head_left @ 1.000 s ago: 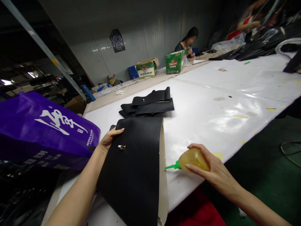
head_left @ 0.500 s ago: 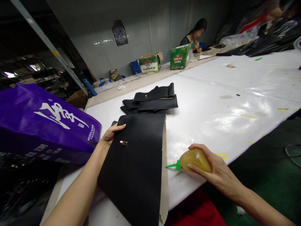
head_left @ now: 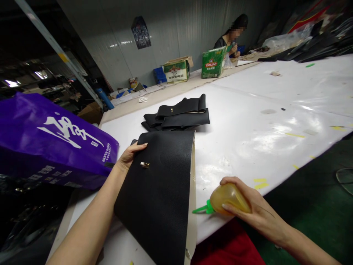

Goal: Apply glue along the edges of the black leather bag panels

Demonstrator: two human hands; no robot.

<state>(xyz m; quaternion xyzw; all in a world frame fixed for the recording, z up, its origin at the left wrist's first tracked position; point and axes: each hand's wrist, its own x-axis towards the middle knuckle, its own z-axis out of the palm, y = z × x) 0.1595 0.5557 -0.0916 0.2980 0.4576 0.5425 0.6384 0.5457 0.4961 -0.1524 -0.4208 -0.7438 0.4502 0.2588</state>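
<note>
A black leather panel with a small gold metal clasp lies before me, its pale lining showing along the right edge. My left hand grips the panel's upper left side, thumb on top and the other fingers hidden beneath. In my right hand is a squeeze bottle of amber liquid, held tilted with its green nozzle pointing left. The nozzle tip is at the panel's pale right edge; whether it touches I cannot tell. Behind the panel rests a pile of folded black leather pieces.
A large purple bag stands at the left beside my forearm. Green cartons line the far side of the white table. A person sits behind them. Black material is heaped at the far right. Yellow tape scraps lie near the table's edge.
My right hand has brought the bottle nearer to me, so its nozzle has slid down along the panel's pale edge. My left hand keeps its hold. The view has shifted slightly.
</note>
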